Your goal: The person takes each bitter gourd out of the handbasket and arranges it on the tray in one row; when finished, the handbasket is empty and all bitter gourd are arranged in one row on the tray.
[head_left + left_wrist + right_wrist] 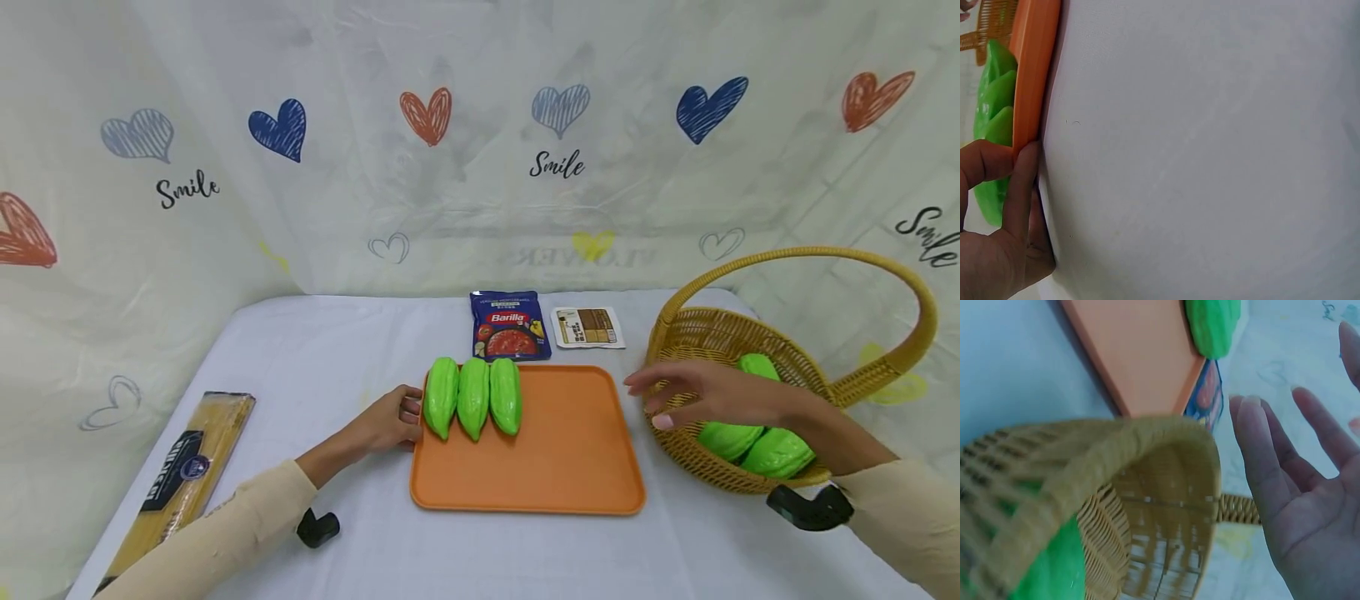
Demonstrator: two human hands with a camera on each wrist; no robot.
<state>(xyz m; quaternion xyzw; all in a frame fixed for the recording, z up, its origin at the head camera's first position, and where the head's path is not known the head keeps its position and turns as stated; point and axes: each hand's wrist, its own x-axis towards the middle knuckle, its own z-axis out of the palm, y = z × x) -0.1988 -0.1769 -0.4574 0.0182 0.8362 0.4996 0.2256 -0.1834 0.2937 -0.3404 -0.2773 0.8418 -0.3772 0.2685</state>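
An orange tray [555,467] lies flat on the table, with three glossy green ridged vegetables [472,400], which look like bitter gourds, side by side at its upper left. My left hand [393,419] grips the tray's left rim between thumb and fingers; the left wrist view shows these fingers [1022,181] at the rim close up. Above the near left side of a wicker basket [750,321] hovers my right hand [720,396], fingers extended and holding nothing. More green vegetables [780,454] lie inside the basket, partly covered by the right hand and forearm.
Behind the tray lie a blue Barilla pouch [512,327] and a small white-and-brown packet [588,327]. A long pack of spaghetti [187,467] rests at the table's left edge. The basket's tall handle [810,252] arches up at the right. A printed curtain hangs behind.
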